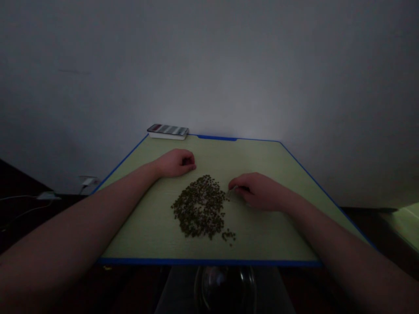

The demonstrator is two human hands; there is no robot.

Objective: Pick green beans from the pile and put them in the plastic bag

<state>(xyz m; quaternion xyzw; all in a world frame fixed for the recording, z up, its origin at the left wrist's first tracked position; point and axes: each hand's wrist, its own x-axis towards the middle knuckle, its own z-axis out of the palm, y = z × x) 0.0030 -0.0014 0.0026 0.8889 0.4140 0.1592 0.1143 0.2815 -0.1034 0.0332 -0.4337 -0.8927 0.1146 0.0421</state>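
Observation:
On the pale green tabletop [258, 235] lies a loose, flat heap of small greenish-brown bits [199, 209], like seeds or dried beans. A few stray bits [229, 235] sit apart at its near right. My right hand [257, 189] is at the heap's right edge, its thumb and fingers pinched on a small thin pale tool [233, 189] whose tip reaches the nearest bits. The dim light hides the tool's exact kind. Behind the heap to the left, my left hand [176, 163] rests on the table, fingers curled in, with nothing visible in them.
A phone [168, 129] lies on a white box [166, 136] at the far left corner. Blue edging [209, 262] runs round the table. Below the near edge is a rounded glass vessel [225, 288]. A charger [87, 182] is plugged into the wall at left.

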